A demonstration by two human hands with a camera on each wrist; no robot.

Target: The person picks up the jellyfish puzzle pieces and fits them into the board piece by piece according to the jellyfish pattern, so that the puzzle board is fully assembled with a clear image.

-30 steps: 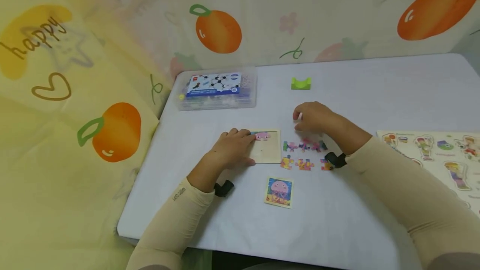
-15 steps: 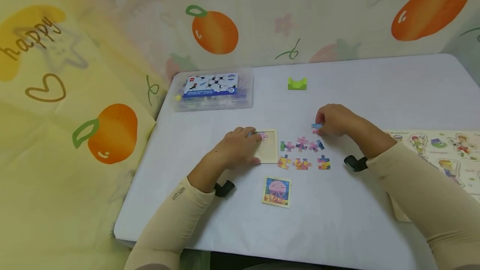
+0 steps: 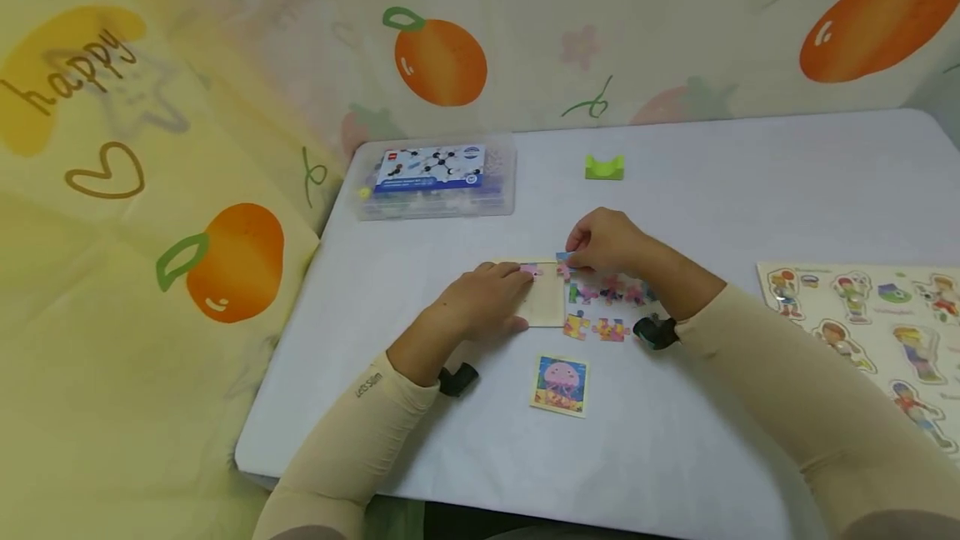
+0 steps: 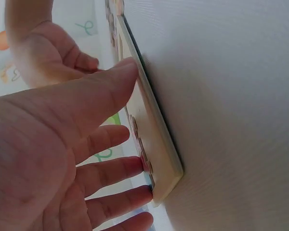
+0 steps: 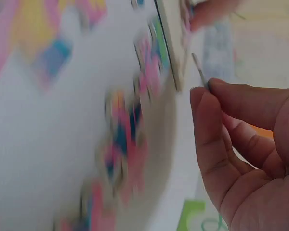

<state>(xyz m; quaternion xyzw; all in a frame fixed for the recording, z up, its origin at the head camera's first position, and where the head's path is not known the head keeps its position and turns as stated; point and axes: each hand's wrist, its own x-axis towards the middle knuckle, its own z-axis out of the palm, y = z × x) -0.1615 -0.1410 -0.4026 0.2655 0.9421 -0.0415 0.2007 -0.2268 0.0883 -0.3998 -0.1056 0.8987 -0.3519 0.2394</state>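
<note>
My right hand (image 3: 609, 242) pinches a small blue-and-pink jigsaw piece (image 3: 564, 258) over the upper right corner of a shallow wooden puzzle tray (image 3: 546, 308). From the right wrist, that piece (image 5: 200, 70) shows edge-on between thumb and fingertip. My left hand (image 3: 483, 300) lies across the tray's left part, hiding it. In the left wrist view its fingers are straight, with the thumb (image 4: 123, 79) at the near edge and fingertips by pink pieces laid inside. Right of the tray lie several loose jigsaw pieces (image 3: 576, 325) in two rows, partly hidden by my right wrist.
A jellyfish picture card (image 3: 560, 386) lies in front of the tray. Behind stand a clear plastic box (image 3: 450, 205) with a printed label and a green notched block (image 3: 604, 168). A board of sports figures (image 3: 873, 327) lies at the right, partly under my right forearm.
My right hand first reached above the loose pieces, picked up a blue-and-pink jigsaw piece, and carried it left to the tray's corner. My left hand has stayed on the tray, sliding slightly right.
</note>
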